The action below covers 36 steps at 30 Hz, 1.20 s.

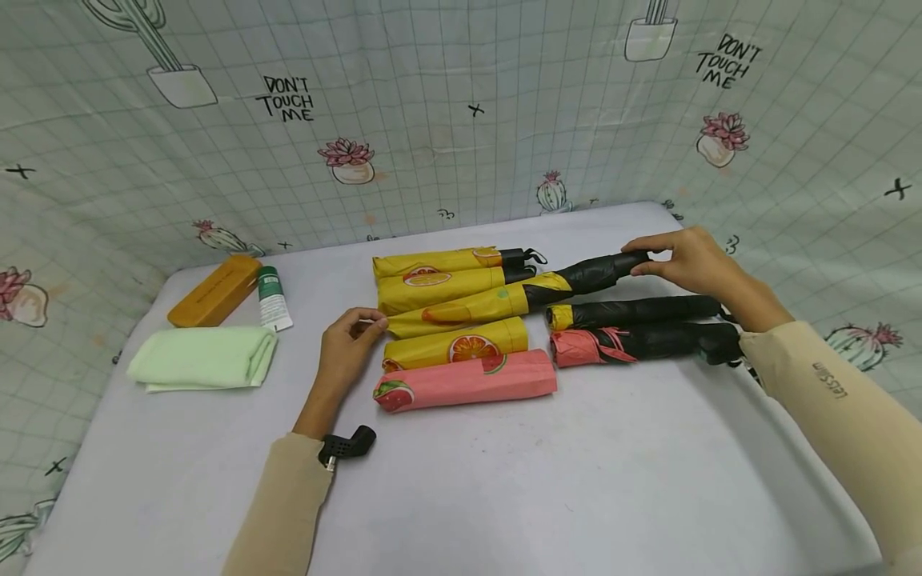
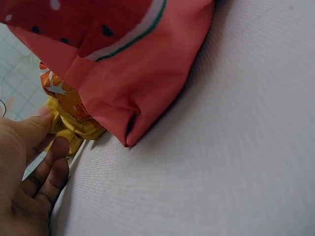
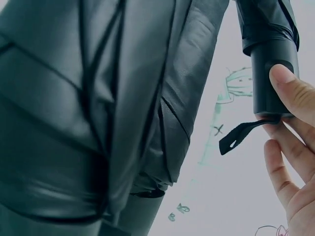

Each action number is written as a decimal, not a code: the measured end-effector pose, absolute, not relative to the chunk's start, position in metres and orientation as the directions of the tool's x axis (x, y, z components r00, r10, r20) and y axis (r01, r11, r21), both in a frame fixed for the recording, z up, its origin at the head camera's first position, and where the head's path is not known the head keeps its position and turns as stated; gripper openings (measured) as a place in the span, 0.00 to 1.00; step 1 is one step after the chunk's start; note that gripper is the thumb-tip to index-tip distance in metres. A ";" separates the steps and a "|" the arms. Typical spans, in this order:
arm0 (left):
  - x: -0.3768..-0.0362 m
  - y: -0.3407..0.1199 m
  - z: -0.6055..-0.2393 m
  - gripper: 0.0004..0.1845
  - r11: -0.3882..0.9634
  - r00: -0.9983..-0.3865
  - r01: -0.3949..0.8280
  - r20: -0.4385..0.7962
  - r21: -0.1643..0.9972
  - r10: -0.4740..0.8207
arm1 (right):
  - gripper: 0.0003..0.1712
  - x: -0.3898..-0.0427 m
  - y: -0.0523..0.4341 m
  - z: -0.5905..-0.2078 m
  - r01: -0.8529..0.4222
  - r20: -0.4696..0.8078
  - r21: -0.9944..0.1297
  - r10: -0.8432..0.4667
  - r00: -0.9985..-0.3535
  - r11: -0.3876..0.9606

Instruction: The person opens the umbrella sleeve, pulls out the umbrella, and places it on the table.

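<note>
Fingers of the right hand point(image 1: 687, 258) pinch the handle point(image 3: 263, 88) of an umbrella point(image 1: 594, 274) partly inside its yellow sleeve point(image 1: 471, 309); the left hand point(image 1: 347, 344) pinches the sleeve's end. Likely light, stiff-cored, slippery; best held by the handle.

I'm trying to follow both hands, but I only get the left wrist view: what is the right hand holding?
Observer: The right hand holds the black handle of a folded umbrella.
Operator: Is anything hanging off that handle?
Observer: Yes, a short black strap.
Operator: And the umbrella, where does it lead?
Observer: Up to the mouth of a yellow cover; how far inside it goes is hidden.
</note>
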<state>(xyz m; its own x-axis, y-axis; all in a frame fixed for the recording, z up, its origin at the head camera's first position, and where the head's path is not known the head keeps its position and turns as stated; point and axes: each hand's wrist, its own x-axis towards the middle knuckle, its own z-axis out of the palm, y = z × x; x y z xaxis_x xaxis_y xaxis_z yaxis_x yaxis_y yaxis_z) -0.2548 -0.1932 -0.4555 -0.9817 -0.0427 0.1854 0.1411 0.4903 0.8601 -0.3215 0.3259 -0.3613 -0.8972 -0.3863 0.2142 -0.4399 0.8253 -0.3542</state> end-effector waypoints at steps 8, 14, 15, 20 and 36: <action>-0.255 -0.194 -0.458 0.14 0.495 -0.979 0.157 0.201 0.855 -0.037 | 0.20 -0.319 0.328 -0.359 -0.443 0.218 -0.339 -0.388 -0.895 0.830; -0.256 -0.194 -0.460 0.16 0.504 -0.979 0.159 0.200 0.849 -0.029 | 0.20 -0.319 0.335 -0.359 -0.451 0.231 -0.330 -0.392 -0.890 0.829; -0.256 -0.194 -0.460 0.16 0.503 -0.979 0.158 0.199 0.849 -0.029 | 0.20 -0.318 0.336 -0.358 -0.453 0.232 -0.335 -0.394 -0.889 0.826; -0.256 -0.194 -0.459 0.15 0.500 -0.978 0.168 0.208 0.850 -0.025 | 0.20 -0.318 0.340 -0.355 -0.446 0.221 -0.352 -0.390 -0.894 0.823; -0.256 -0.195 -0.455 0.14 0.481 -0.982 0.138 0.184 0.866 -0.050 | 0.22 -0.314 0.375 -0.350 -0.285 0.126 -0.392 -0.256 -0.958 0.875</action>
<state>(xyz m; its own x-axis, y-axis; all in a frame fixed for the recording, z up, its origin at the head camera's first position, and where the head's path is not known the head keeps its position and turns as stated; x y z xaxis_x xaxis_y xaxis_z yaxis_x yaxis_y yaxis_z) -0.2561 -0.1948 -0.4548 -0.9817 -0.0495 0.1839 0.1380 0.4807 0.8660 -0.3138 0.3750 -0.3500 -0.9585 -0.2559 0.1257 -0.2850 0.8745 -0.3925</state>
